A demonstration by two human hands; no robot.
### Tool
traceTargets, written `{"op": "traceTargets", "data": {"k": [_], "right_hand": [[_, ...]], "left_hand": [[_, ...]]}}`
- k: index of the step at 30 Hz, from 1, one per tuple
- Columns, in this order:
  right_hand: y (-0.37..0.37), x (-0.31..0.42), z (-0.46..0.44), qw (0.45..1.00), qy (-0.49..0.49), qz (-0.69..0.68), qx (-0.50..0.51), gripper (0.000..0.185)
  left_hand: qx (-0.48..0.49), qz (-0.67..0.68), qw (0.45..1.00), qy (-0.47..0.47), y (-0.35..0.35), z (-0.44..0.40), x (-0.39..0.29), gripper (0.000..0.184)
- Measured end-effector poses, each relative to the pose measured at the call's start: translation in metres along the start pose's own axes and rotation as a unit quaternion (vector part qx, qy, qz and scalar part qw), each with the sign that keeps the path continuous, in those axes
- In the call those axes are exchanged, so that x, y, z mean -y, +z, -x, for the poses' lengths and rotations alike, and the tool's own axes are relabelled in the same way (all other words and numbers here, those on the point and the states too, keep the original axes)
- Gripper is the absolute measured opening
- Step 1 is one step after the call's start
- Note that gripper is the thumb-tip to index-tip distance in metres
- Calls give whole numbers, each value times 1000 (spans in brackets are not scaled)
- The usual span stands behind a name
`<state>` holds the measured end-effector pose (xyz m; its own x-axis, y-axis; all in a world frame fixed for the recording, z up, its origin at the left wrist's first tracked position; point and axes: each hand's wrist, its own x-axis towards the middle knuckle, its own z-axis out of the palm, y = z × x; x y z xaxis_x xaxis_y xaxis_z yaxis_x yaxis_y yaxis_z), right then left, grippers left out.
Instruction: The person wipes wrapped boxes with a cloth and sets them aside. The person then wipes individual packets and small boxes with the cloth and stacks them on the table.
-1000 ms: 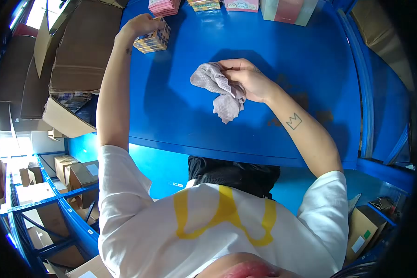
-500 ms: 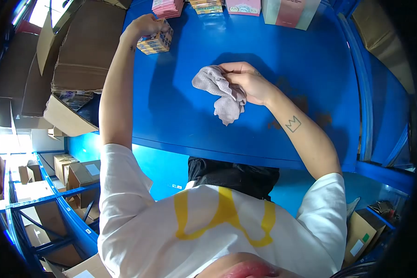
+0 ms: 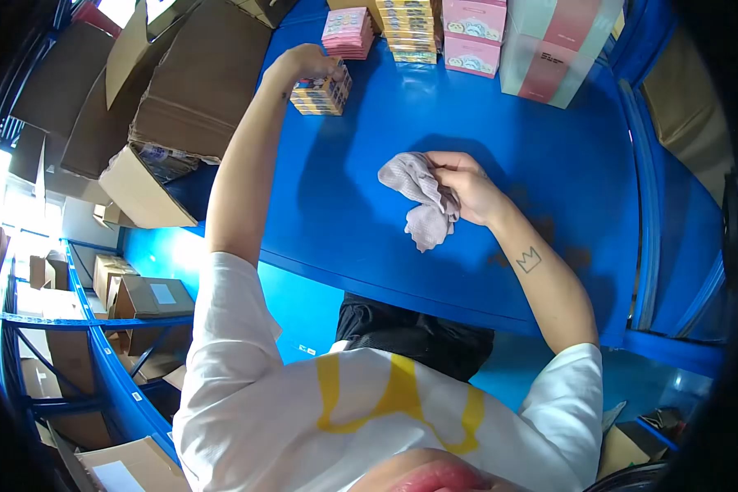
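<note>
My left hand [image 3: 310, 62] is closed over the top of a small stack of yellow and blue boxes [image 3: 321, 96], which stands on the blue shelf [image 3: 369, 246] at the upper left. Nearer the middle, my right hand [image 3: 470, 187] grips a crumpled grey-pink cloth [image 3: 422, 197], whose lower end hangs down over the shelf surface. Part of the left fingers is hidden behind the hand and the boxes.
Pink packets [image 3: 348, 33], a tall stack of yellow boxes [image 3: 411, 33], pink boxes [image 3: 472, 37] and a large pale box with a pink band [image 3: 549, 61] line the back. An open cardboard box [image 3: 190, 90] is at the left. A blue upright [image 3: 641, 189] bounds the right.
The view has shifted, so more of the goods at the back shows and the shelf contents appear lower and further right. Both hands keep their holds on the boxes and the cloth.
</note>
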<state>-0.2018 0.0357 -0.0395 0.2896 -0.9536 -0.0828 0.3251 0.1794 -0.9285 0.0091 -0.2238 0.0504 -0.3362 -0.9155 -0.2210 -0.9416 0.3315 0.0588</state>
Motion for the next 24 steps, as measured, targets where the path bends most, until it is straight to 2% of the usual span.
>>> {"op": "traceTargets", "data": {"k": [24], "right_hand": [[0,-1,-2,1000,3,14,3,32]], "left_hand": [[11,8,1000,-5,3,1,-3,96]]}}
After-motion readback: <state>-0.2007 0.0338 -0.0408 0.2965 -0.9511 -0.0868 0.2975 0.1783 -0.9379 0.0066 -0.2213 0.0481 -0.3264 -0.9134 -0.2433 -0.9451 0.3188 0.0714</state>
